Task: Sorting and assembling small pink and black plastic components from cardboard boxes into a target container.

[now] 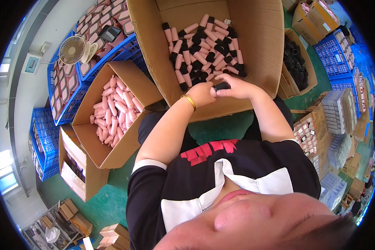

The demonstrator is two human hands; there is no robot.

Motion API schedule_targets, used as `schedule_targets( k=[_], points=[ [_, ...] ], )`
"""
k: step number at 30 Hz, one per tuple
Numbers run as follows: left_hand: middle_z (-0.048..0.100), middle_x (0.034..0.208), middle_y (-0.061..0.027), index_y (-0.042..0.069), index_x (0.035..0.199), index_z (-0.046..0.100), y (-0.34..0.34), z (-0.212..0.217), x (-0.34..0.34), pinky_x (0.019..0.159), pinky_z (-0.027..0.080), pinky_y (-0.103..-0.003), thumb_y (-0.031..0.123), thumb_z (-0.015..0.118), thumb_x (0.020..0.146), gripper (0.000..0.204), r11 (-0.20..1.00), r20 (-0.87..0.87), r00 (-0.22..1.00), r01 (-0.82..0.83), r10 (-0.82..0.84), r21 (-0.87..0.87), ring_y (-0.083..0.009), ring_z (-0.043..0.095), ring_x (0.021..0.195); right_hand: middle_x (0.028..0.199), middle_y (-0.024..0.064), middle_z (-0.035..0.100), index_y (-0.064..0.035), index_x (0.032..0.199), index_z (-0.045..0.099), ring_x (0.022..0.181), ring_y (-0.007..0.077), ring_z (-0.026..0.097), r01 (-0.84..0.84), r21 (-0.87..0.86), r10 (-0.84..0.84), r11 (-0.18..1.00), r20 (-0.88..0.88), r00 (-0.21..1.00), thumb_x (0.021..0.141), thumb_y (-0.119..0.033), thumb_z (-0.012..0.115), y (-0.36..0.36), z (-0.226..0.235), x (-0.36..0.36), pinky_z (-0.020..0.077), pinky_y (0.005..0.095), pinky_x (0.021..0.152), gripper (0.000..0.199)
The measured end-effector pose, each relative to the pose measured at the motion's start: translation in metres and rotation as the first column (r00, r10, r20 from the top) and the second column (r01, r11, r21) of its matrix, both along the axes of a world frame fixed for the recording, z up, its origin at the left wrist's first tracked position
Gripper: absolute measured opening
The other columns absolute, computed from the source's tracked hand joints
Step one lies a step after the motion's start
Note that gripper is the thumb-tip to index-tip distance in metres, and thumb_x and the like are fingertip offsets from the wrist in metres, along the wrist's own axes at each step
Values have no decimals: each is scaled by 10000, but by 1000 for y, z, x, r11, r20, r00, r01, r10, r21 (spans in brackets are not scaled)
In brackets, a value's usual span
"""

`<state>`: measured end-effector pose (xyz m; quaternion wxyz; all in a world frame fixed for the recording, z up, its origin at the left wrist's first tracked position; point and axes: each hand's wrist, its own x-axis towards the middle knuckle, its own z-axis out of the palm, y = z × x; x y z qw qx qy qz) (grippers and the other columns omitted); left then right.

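In front of me, over the near edge of a large cardboard box (260,50), my two hands meet around one pink bottle-shaped piece with a black cap (222,86). My left hand (201,95), with a gold bangle at the wrist, is closed around the pink end, which it mostly hides. The fingers of my right hand (238,88) close on the black cap. Inside the large box lies a loose heap of pink pieces with black caps (204,48). To the left, a smaller open carton (108,160) holds pink pieces (116,104) without black caps.
Right of the large box stands a carton of black caps (295,62). Blue crates (87,77) with pink, dark-rimmed parts rise at the left, a small fan (72,50) on top. Another carton (73,177) sits lower left. Stacked trays (339,108) and blue crates (335,56) line the right.
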<state>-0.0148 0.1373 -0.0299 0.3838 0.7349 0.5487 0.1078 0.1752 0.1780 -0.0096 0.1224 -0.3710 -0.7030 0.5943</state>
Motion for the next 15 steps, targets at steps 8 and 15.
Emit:
schedule_targets(
  k=[8,15],
  points=[
    [627,845,-208,5,883,569,0,2,-3,737,483,-408,307,697,650,403,999,-13,1000,27,-27,19,-358,609,829,939,72,591,-48,1068,547,810,131,575,-20,-247,23,969,7,1000,853,-217,602,6,-5,-1,468,273,716,279],
    [624,858,-206,-12,863,577,4,20,-7,751,479,-398,318,708,636,422,998,-16,1000,13,-14,-59,-347,604,839,1000,-2,520,-62,1050,537,947,112,485,66,-15,-66,998,-60,996,724,-15,633,17,15,24,380,253,878,343]
  ],
)
